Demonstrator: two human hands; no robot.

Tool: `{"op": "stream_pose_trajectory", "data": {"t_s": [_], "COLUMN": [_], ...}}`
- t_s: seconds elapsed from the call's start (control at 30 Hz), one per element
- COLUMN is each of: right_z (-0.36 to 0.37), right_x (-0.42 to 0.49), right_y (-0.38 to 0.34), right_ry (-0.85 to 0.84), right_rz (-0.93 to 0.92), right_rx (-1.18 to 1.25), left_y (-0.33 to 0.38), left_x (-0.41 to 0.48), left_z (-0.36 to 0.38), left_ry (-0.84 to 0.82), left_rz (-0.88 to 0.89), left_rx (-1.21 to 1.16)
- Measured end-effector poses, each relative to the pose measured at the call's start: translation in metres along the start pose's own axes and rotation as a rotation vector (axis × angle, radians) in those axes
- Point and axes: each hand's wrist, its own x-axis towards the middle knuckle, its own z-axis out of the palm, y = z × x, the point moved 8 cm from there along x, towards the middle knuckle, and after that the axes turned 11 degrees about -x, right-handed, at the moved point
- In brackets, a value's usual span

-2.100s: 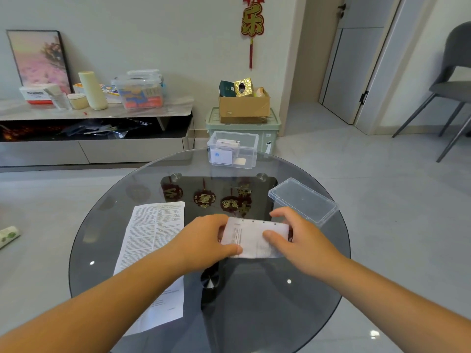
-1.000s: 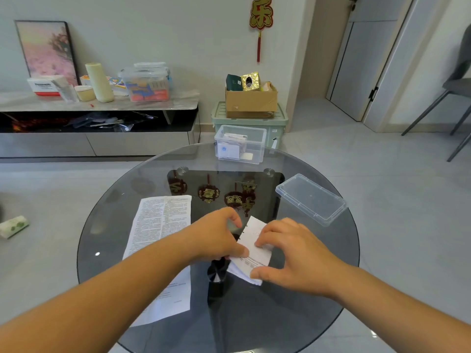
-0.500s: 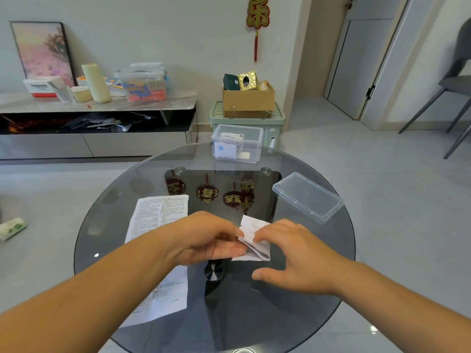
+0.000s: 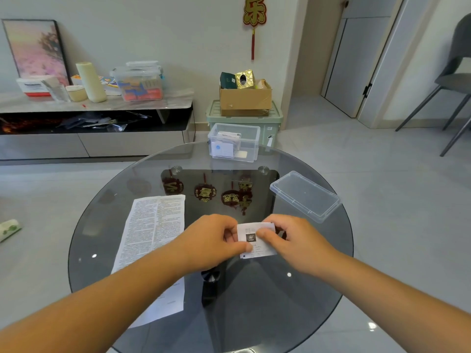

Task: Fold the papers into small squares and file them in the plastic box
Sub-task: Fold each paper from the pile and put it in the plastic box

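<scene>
A small folded white paper with a dark logo square is held over the middle of the round glass table. My left hand pinches its left edge and my right hand pinches its right side, thumb on top. A large printed sheet lies flat on the table to the left, partly under my left forearm. The clear plastic box stands at the table's far edge with folded papers inside. Its clear lid lies on the table at the right.
Beyond the table stand a green crate with a cardboard box on it, and a low cabinet carrying containers at the left. A grey chair stands at the far right. A small roll lies on the floor at left.
The wide folded strip has been folded over again into a small near-square piece. Both hands now pinch it by its sides, printed logo face up.
</scene>
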Motion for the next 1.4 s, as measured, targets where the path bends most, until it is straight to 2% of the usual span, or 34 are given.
{"op": "stream_pose_trajectory", "data": {"t_s": [0.17, 0.33, 0.43, 0.53, 0.73, 0.87, 1.17, 1.4], "right_z": [-0.002, -0.005, -0.006, -0.002, 0.003, 0.003, 0.005, -0.013], "right_x": [0.003, 0.005, 0.005, 0.005, -0.001, -0.004, -0.005, 0.001], "right_y": [0.008, 0.013, 0.011, 0.008, 0.004, 0.005, 0.012, 0.015], "right_ry": [0.039, 0.044, 0.066, 0.07, 0.056, 0.007, -0.079, 0.076], "right_rz": [0.065, 0.121, 0.099, 0.066, -0.037, -0.076, -0.007, 0.1], "right_rx": [-0.134, -0.233, -0.209, -0.21, -0.251, -0.258, -0.114, 0.236], "left_y": [0.004, 0.006, 0.009, 0.011, 0.016, 0.016, 0.016, 0.021], "left_x": [0.012, 0.013, 0.013, 0.018, 0.025, 0.029, 0.029, 0.025], "left_z": [0.008, 0.007, 0.006, 0.008, 0.011, 0.009, 0.005, -0.007], "left_ry": [0.042, 0.091, 0.115, 0.052, -0.027, -0.009, 0.065, 0.117], "left_rz": [-0.036, -0.056, 0.003, 0.036, -0.033, -0.079, -0.055, 0.056], "left_rx": [0.169, 0.156, 0.126, 0.12, 0.1, 0.075, -0.017, -0.147]}}
